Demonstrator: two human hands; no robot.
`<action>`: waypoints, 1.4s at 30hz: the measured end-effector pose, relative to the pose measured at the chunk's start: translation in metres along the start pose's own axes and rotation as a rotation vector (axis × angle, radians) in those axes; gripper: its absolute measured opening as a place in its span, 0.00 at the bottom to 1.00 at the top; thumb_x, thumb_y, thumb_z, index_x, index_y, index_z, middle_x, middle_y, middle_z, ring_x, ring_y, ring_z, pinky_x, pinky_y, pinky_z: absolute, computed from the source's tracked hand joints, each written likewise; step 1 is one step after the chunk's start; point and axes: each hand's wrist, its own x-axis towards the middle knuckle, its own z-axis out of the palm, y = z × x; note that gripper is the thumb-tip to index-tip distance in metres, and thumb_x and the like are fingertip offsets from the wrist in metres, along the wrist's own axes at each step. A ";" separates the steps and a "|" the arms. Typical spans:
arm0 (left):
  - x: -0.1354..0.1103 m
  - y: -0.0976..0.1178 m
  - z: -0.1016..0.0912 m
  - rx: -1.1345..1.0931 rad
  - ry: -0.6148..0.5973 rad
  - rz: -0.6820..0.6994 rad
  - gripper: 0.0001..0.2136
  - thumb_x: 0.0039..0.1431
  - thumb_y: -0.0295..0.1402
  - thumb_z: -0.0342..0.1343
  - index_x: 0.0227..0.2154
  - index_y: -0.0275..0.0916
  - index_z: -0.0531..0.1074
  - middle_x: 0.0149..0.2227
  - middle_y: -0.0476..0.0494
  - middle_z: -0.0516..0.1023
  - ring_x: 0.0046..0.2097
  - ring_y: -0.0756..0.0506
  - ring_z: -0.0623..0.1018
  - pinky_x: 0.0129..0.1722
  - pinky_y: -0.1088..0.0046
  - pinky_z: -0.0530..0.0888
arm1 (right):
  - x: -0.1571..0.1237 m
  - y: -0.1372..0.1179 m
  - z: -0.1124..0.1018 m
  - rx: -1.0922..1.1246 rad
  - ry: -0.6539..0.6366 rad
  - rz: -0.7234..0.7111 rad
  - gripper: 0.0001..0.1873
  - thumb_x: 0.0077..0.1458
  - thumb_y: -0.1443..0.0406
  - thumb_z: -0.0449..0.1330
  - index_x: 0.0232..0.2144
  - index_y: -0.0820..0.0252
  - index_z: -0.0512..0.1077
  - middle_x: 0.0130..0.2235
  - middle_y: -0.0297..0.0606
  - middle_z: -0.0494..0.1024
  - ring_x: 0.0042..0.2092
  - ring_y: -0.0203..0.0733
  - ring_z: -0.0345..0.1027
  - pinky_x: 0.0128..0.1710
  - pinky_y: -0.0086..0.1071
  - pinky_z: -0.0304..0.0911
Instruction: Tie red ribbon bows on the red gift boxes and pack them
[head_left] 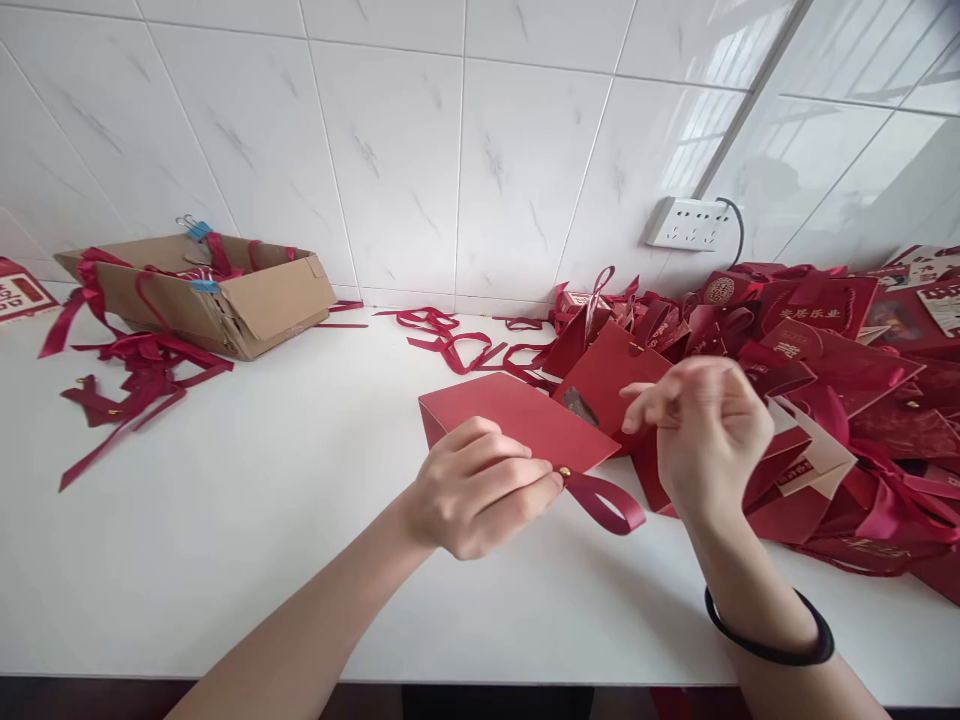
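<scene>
So the left hand (487, 490) has its fingers closed on the near edge of a red box (510, 408), held over the white bench (300, 560) with a ribbon loop (616, 520) hanging off its brass-coloured stud (565, 472). The right hand (712, 440) is up just to the right, fingers curled but blurry, so I can't tell if it's got anything. Further out there's a messy red pile (817, 305) on the right and a cardboard box (277, 300) of ribbons way over left.

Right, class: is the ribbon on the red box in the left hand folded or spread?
Folded over: the ribbon curves round into a loop beside the gold stud on the red box.
</scene>
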 end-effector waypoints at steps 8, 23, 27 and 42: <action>0.004 -0.003 0.000 -0.067 0.061 -0.213 0.06 0.52 0.23 0.58 0.31 0.40 0.69 0.25 0.52 0.77 0.26 0.51 0.75 0.25 0.74 0.71 | -0.011 0.004 0.001 -0.073 -0.087 -0.211 0.16 0.59 0.54 0.55 0.26 0.57 0.70 0.20 0.33 0.72 0.29 0.42 0.73 0.39 0.43 0.70; -0.004 -0.005 0.009 -0.097 -0.008 -0.180 0.08 0.49 0.24 0.61 0.31 0.39 0.69 0.25 0.50 0.77 0.26 0.50 0.75 0.26 0.73 0.72 | -0.030 -0.003 0.009 -0.014 -0.353 -0.462 0.06 0.52 0.69 0.64 0.34 0.55 0.74 0.27 0.35 0.78 0.31 0.43 0.73 0.32 0.41 0.70; 0.001 -0.002 0.003 -0.155 0.096 -0.396 0.06 0.51 0.23 0.59 0.29 0.40 0.70 0.24 0.51 0.75 0.25 0.51 0.74 0.23 0.76 0.71 | -0.029 -0.002 0.009 -0.076 -0.333 -0.388 0.24 0.48 0.57 0.67 0.47 0.52 0.70 0.42 0.42 0.77 0.48 0.51 0.70 0.46 0.48 0.69; 0.028 0.018 -0.004 -0.568 -0.024 -1.389 0.08 0.52 0.34 0.59 0.22 0.39 0.72 0.21 0.50 0.73 0.22 0.52 0.72 0.17 0.81 0.68 | -0.022 -0.021 0.016 0.076 -0.495 0.627 0.15 0.51 0.55 0.63 0.24 0.60 0.72 0.25 0.33 0.73 0.23 0.33 0.67 0.17 0.22 0.62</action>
